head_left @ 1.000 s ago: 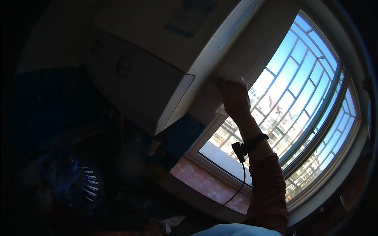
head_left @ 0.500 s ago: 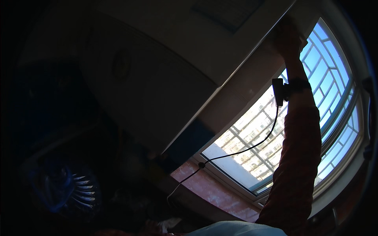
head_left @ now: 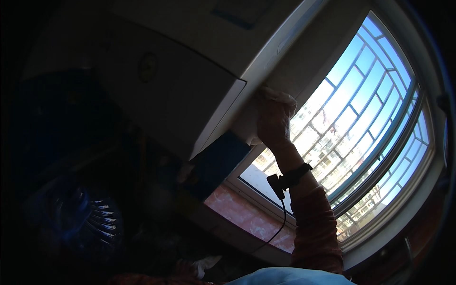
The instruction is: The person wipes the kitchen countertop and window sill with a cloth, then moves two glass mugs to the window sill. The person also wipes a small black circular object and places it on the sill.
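My right hand is closed around a wadded whitish cloth. It presses the cloth against the pale wall strip between the window and a big white boxy appliance, just beside the appliance's lower corner. Strapped to my right wrist is a small black device with a cable. Low in the picture and very dim, my left hand appears closed on a pale crumpled cloth; its fingers show only in part.
A bright window with a metal grille fills the right side. Under the appliance sits a dark blue box-like thing, above a pinkish marbled ledge. At the lower left, a blue, ribbed shiny thing shows in deep shadow.
My right hand has come down and left along the strip beside the appliance, from near the top of the window. The cloth in it now shows. My left hand stays low.
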`<act>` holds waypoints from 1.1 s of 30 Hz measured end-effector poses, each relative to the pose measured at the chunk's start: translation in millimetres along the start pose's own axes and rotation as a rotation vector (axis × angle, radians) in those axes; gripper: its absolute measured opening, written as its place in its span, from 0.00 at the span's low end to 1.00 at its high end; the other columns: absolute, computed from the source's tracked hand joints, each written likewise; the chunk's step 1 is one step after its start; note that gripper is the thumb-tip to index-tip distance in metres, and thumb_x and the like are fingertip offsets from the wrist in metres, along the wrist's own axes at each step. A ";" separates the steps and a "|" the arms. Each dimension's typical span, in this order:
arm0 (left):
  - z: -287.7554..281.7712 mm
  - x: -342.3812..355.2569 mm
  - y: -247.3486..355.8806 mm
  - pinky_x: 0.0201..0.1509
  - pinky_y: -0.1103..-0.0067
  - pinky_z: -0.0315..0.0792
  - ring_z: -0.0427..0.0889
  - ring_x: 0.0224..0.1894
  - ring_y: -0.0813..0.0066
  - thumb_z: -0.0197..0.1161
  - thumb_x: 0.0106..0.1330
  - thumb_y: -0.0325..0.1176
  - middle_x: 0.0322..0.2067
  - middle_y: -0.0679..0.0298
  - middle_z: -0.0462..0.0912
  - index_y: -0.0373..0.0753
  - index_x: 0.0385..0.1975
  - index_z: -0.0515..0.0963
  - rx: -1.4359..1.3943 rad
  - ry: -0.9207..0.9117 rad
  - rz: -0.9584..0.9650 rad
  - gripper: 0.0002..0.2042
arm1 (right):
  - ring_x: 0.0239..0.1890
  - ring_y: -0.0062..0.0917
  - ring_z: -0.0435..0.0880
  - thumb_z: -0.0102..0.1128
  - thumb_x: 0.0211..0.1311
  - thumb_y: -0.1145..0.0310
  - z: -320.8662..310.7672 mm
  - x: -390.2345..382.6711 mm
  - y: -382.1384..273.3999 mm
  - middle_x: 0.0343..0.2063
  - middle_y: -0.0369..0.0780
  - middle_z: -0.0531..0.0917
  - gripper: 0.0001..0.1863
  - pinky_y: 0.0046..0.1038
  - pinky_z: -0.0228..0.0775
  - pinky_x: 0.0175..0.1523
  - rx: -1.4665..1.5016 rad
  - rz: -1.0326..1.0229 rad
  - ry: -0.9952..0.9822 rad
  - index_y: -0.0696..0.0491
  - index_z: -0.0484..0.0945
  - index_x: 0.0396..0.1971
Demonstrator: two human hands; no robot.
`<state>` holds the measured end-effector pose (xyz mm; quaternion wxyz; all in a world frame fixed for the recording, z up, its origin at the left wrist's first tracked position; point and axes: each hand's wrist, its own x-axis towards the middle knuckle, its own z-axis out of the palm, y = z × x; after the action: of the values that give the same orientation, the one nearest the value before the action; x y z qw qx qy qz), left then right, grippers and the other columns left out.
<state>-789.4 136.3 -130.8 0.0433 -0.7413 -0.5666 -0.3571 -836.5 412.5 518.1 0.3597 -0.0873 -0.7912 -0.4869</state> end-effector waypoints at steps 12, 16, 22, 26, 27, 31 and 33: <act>-33.2 4.5 -18.1 0.67 0.51 0.58 0.72 0.59 0.49 0.53 0.65 0.45 0.52 0.51 0.78 0.41 0.51 0.79 -0.164 -0.537 0.086 0.20 | 0.50 0.32 0.81 0.58 0.60 0.73 4.2 -51.7 2.5 0.45 0.36 0.85 0.14 0.49 0.60 0.62 0.047 -0.019 -0.306 0.45 0.84 0.45; 9.5 -12.9 -7.4 0.67 0.51 0.57 0.72 0.58 0.49 0.51 0.66 0.44 0.50 0.50 0.77 0.41 0.47 0.79 0.003 -0.118 0.019 0.18 | 0.56 0.33 0.81 0.63 0.57 0.71 -14.9 74.5 160.1 0.52 0.38 0.83 0.21 0.38 0.68 0.65 -0.232 -0.153 0.154 0.48 0.82 0.53; 56.0 0.1 -4.2 0.51 0.54 0.65 0.74 0.41 0.57 0.45 0.72 0.46 0.37 0.56 0.75 0.41 0.43 0.76 0.178 0.575 -0.231 0.16 | 0.57 0.34 0.78 0.67 0.60 0.64 -17.0 153.8 237.9 0.55 0.41 0.80 0.23 0.38 0.69 0.65 -0.617 -0.168 0.149 0.51 0.78 0.56; 17.9 -5.5 -16.8 0.62 0.53 0.62 0.73 0.50 0.55 0.50 0.65 0.51 0.44 0.52 0.78 0.43 0.47 0.76 -0.212 0.320 0.053 0.21 | 0.51 0.36 0.82 0.64 0.62 0.68 0.1 111.5 154.6 0.48 0.44 0.84 0.17 0.37 0.74 0.60 -0.275 -0.104 0.296 0.54 0.81 0.51; 5.4 -6.6 -20.0 0.62 0.53 0.62 0.73 0.51 0.55 0.52 0.64 0.51 0.45 0.52 0.77 0.43 0.48 0.76 -0.195 0.031 0.050 0.21 | 0.53 0.35 0.81 0.64 0.62 0.70 5.3 90.0 125.2 0.49 0.44 0.83 0.17 0.38 0.72 0.61 -0.195 0.007 0.201 0.54 0.81 0.51; -24.3 4.2 -18.4 0.63 0.52 0.61 0.72 0.54 0.54 0.56 0.62 0.50 0.52 0.53 0.75 0.44 0.51 0.75 -0.125 -0.186 0.038 0.23 | 0.55 0.35 0.78 0.62 0.60 0.74 21.2 11.0 21.5 0.52 0.44 0.80 0.16 0.41 0.65 0.63 -0.083 0.081 0.128 0.53 0.81 0.50; -33.0 8.8 -15.9 0.62 0.52 0.62 0.73 0.55 0.53 0.58 0.60 0.48 0.52 0.53 0.75 0.45 0.52 0.74 -0.160 -0.350 -0.015 0.22 | 0.53 0.37 0.79 0.60 0.59 0.75 25.3 -8.8 -5.8 0.50 0.44 0.81 0.18 0.40 0.64 0.63 -0.103 0.152 -0.025 0.52 0.80 0.51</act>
<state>-818.2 133.6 -106.7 -0.1175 -0.7889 -0.5408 -0.2671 -845.2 432.5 501.4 0.3809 -0.1714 -0.7606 -0.4971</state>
